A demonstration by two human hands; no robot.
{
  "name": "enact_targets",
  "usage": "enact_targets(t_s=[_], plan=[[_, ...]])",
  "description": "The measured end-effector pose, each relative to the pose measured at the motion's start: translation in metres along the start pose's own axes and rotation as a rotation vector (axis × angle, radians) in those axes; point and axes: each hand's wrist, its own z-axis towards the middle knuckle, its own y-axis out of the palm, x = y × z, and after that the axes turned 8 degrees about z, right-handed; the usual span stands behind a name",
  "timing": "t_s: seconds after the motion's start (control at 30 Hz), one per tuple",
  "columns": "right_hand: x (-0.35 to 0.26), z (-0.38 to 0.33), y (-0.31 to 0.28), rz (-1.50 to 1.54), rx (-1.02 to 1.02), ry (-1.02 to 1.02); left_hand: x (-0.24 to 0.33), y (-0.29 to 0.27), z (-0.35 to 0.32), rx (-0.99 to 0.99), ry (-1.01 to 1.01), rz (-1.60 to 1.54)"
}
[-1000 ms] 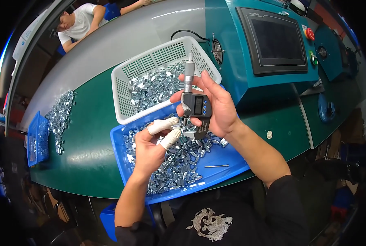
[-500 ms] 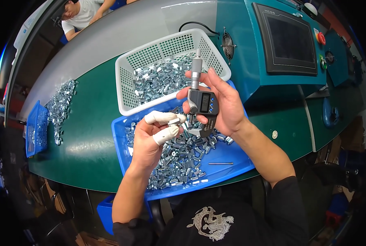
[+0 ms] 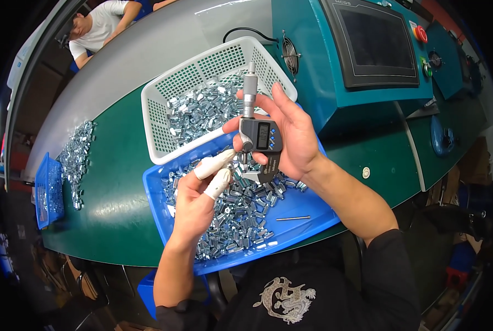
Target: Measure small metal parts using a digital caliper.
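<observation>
My right hand (image 3: 297, 139) is closed around a digital micrometer (image 3: 263, 135), with its thimble pointing away from me and its curved frame toward me. White finger cots cover the thumb and forefinger of my left hand (image 3: 195, 205). These fingertips pinch together at the micrometer's measuring gap, on a small silvery long nut that they mostly hide. Beneath both hands, a blue tray (image 3: 318, 212) holds many loose long nuts (image 3: 241, 220) of the same kind. A thin metal pin (image 3: 293, 218) lies on the tray's bare right part.
Behind the tray stands a white perforated basket (image 3: 151, 129) with more metal pieces. At the left, a pile of pieces (image 3: 80, 160) lies beside a small blue basket (image 3: 49, 190). A teal machine (image 3: 318, 83) with a screen stands at the right. Another person (image 3: 100, 27) sits across the table.
My left fingertips have brought the long nut up to the micrometer's gap, where it is now mostly hidden. My right hand still holds the micrometer. The whole view has shifted slightly.
</observation>
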Motion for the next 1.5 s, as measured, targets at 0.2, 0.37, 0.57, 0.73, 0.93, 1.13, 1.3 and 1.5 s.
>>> enact_targets(t_s=[0.2, 0.37, 0.57, 0.73, 0.93, 1.13, 1.3, 1.5], plan=[[-0.0008, 0.0002, -0.0023, 0.060, -0.052, 0.008, 0.0050, 0.0081, -0.0011, -0.001, -0.014, 0.012], [0.0016, -0.0012, -0.0007, 0.033, -0.042, 0.024, 0.0032, 0.0031, -0.0014, -0.026, -0.074, -0.154], [0.0016, -0.0021, -0.0011, 0.081, -0.068, 0.012, 0.0055, 0.0038, -0.0009, 0.013, -0.128, -0.164], [0.0036, -0.0021, -0.0027, 0.062, -0.053, 0.006, 0.0034, 0.0050, -0.0009, -0.031, -0.094, -0.151], [0.0049, -0.0036, -0.0004, 0.035, -0.054, 0.002, 0.0021, 0.0056, 0.0001, -0.016, -0.092, -0.135], [0.0049, -0.0046, 0.0004, 0.039, -0.050, 0.008, 0.0024, 0.0066, -0.0009, -0.007, -0.088, -0.151], [0.0045, -0.0056, 0.0023, 0.003, -0.005, -0.014, 0.0026, 0.0085, -0.0009, -0.002, -0.083, -0.148], [0.0048, -0.0059, 0.0028, -0.074, 0.038, -0.021, 0.0016, 0.0091, -0.0012, 0.008, -0.099, -0.143]])
